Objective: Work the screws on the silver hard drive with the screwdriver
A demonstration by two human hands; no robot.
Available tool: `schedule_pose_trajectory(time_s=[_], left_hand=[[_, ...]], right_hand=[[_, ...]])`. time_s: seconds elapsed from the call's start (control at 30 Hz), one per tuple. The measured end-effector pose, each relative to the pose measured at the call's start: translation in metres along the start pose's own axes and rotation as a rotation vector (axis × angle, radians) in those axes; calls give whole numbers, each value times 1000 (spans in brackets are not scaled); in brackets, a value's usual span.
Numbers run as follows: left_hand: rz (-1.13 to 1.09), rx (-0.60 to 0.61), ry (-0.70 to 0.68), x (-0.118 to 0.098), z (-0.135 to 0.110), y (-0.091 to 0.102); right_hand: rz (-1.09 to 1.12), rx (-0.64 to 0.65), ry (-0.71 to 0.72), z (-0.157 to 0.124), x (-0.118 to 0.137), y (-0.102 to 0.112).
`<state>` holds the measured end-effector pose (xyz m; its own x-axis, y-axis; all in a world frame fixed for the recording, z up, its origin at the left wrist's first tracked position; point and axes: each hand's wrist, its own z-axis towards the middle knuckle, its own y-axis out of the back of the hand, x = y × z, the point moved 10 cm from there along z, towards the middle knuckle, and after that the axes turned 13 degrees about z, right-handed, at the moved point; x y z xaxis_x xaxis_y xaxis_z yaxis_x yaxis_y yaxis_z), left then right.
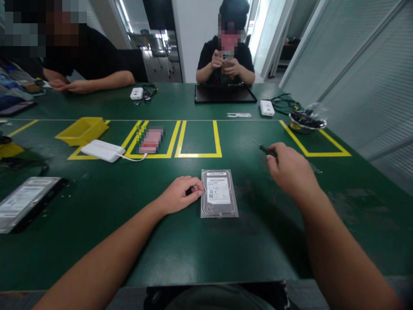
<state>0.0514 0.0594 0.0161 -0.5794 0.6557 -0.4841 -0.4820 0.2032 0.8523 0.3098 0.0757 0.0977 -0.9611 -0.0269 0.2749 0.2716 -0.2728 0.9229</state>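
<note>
A silver hard drive [219, 193] with a white label lies flat on the green table [129, 232] in front of me. My left hand [180, 193] rests beside its left edge, fingers curled and touching the casing. To the right and a little farther away, my right hand [290, 170] is closed on a small screwdriver [264, 148] whose thin tip points up and to the left, away from the drive.
Yellow tape boxes mark the table. A yellow tray [82, 130], a white box with a cable [103, 150], another hard drive [26, 202] at the left, a bowl [306, 120] at the right. Two other people sit across, one with a laptop [224, 94].
</note>
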Motion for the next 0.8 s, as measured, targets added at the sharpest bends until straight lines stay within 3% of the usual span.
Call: schedule_pose_trajectory(time_s=[0.13,0.3,0.53,0.8], left_hand=[[-16,-6,-3,1,0,-1],[-19,-8,-2,2,0,0],[-58,-1,7,3,1,1],[-68,0,20,2,1,2]], right_hand=[[288,-229,143,-3,21,42],[647,-301,236,-11,47,73],[1007,-295,441,-25,93,105],[990,-161,565,-28,131,102]])
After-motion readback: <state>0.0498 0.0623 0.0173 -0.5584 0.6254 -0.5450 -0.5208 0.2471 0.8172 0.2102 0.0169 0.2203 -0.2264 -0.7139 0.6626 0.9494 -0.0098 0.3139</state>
